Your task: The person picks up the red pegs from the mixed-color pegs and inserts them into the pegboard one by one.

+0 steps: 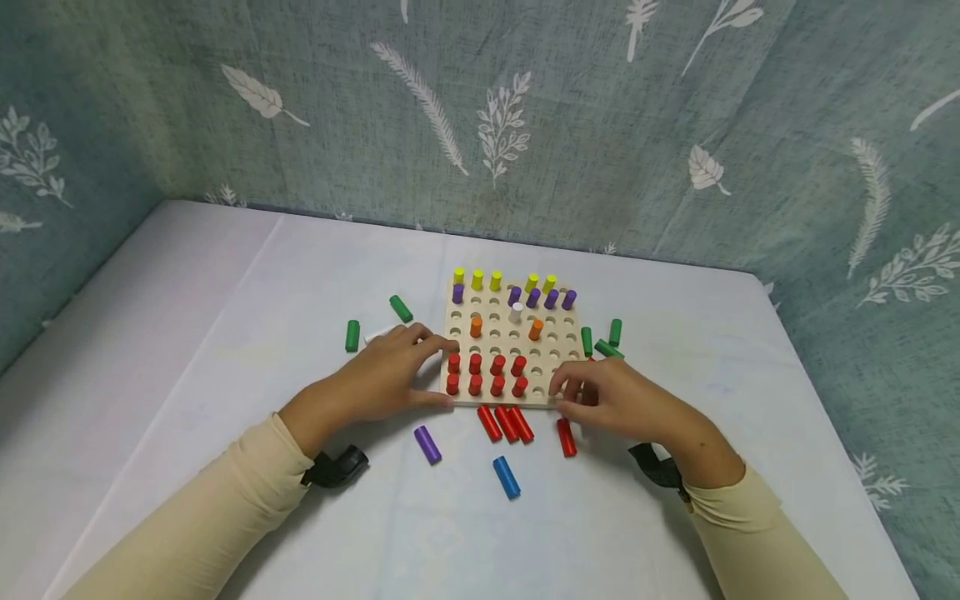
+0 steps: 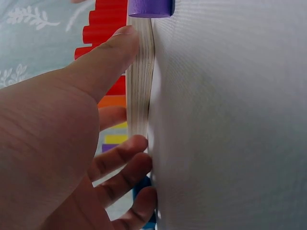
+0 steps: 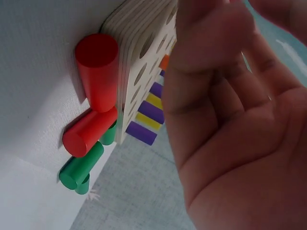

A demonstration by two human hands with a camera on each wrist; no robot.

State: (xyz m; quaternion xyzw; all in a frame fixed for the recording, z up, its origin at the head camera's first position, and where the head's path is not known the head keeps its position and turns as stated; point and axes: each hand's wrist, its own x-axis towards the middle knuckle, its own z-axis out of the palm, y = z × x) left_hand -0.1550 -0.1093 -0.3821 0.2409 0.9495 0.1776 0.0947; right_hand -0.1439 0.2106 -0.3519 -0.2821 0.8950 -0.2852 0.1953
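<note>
A square wooden peg board (image 1: 547,354) lies in the middle of the head view, with red, orange, white, purple and yellow pegs standing in its holes. My left hand (image 1: 393,371) touches its left edge, the index finger near the left-hand red pegs (image 1: 475,375) and the thumb by the front corner. The left wrist view shows the thumb tip (image 2: 127,36) against the board's side. Over the front right corner hovers my right hand (image 1: 611,396), its fingers bent and pointing down. No peg shows between its fingertips in the head view. Just beside it lies a red peg (image 1: 566,437).
Several red pegs (image 1: 504,423) lie before the board. Nearer me are a purple peg (image 1: 427,445) and a blue peg (image 1: 506,477). Green pegs lie at left (image 1: 352,336) and right (image 1: 615,332). A white peg (image 1: 377,334) is partly behind my left hand. Patterned cloth (image 1: 480,125) hangs behind.
</note>
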